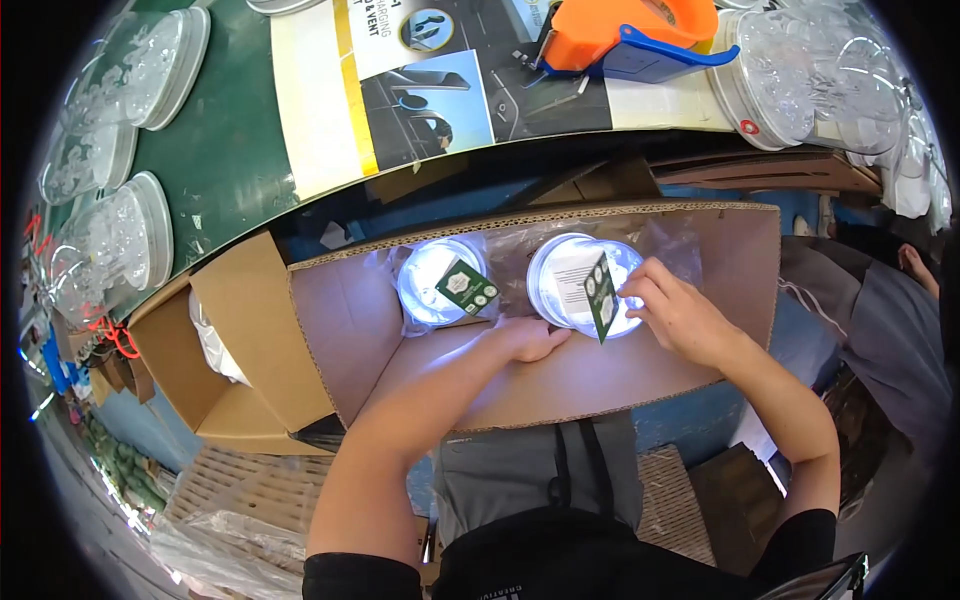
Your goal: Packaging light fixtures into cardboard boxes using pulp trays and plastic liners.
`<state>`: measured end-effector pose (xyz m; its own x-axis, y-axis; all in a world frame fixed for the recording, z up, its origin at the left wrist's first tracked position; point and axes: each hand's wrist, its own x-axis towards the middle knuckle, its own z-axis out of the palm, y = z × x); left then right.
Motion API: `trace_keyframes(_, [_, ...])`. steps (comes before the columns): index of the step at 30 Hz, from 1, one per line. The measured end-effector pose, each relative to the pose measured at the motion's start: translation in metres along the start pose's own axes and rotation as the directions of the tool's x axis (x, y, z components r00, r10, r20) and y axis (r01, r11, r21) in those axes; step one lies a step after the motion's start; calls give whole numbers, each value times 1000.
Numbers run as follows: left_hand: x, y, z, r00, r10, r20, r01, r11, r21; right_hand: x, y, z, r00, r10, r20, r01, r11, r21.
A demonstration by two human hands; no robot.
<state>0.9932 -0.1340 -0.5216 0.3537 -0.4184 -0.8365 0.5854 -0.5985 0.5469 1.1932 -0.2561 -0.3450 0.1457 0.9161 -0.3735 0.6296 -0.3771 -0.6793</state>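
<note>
Inside a long cardboard box, a round clear plastic container with a white label glows brightly. A green printed card stands up over its top. At the card's right edge, my right hand has its thumb and fingers pinched together. My left hand is low against the same container's near-left side, its fingers curled in and partly hidden. Left of it in the box lies a second round container, with a green card on it and clear plastic film around it.
A green table lies beyond the box, bearing stacked clear round containers, a printed sheet and an orange and blue tape dispenser. Another open cardboard box adjoins on the left. Another person's leg is at right.
</note>
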Motion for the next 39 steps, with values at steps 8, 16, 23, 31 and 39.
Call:
trace_keyframes(8, [-17, 8, -7, 965, 16, 262, 1, 998, -65, 56, 24, 24, 983, -39, 182, 33, 999, 34])
trace_keyframes(16, [-33, -1, -5, 964, 80, 253, -76, 997, -27, 72, 33, 55, 981, -90, 175, 82, 995, 54])
trace_keyframes(23, [-31, 2, 13, 963, 264, -49, -268, 960, -78, 70, 38, 83, 977, -93, 192, 110, 991, -80])
trace_keyframes(31, [-131, 21, -37, 925, 380, 17, -380, 925, 22, 62, 33, 97, 982, -115, 149, 139, 977, -160])
trace_keyframes(39, [-172, 14, -84, 548, 284, -787, -219, 956, 193, 56, 32, 117, 980, -151, 128, 174, 965, -197])
